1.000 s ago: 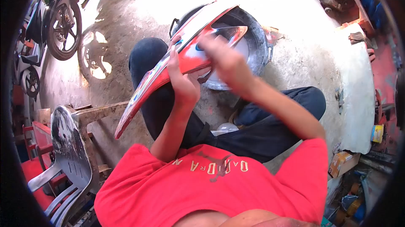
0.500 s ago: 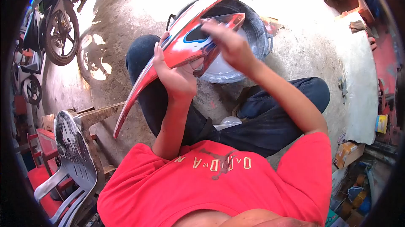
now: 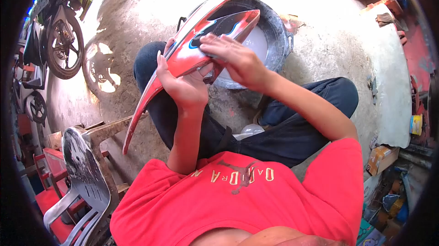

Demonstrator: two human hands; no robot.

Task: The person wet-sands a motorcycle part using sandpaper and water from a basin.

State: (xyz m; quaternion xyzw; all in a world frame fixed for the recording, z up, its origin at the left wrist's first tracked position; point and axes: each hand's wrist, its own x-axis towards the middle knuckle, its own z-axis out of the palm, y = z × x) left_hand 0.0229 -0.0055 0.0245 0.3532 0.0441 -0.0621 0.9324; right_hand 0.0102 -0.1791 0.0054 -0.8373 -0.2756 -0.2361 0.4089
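Observation:
A glossy motorcycle fairing panel [image 3: 187, 58], red with white, black and blue graphics, lies tilted over the basin and my left knee. My left hand [image 3: 184, 83] grips its lower edge, with the thumb on the near side and some fingers hidden behind. Flat against the painted face rests my right hand [image 3: 238, 60], its fingers stretched out near the black and blue patch. Whether anything thin lies under those fingertips cannot be made out. Beneath the panel stands a round dark basin [image 3: 279, 40] with whitish liquid in it.
Motorcycles [image 3: 64, 40] are parked at the left. A worn grey plastic chair [image 3: 87, 173] stands by a wooden frame [image 3: 123, 122] on the lower left. To the right are a pale slab [image 3: 388, 86], a cardboard box [image 3: 382, 160] and a yellow container [image 3: 415, 124].
My right hand has slid down and left across the panel, from near the upper tip toward the middle. The panel, still in my left hand, has shifted slightly left.

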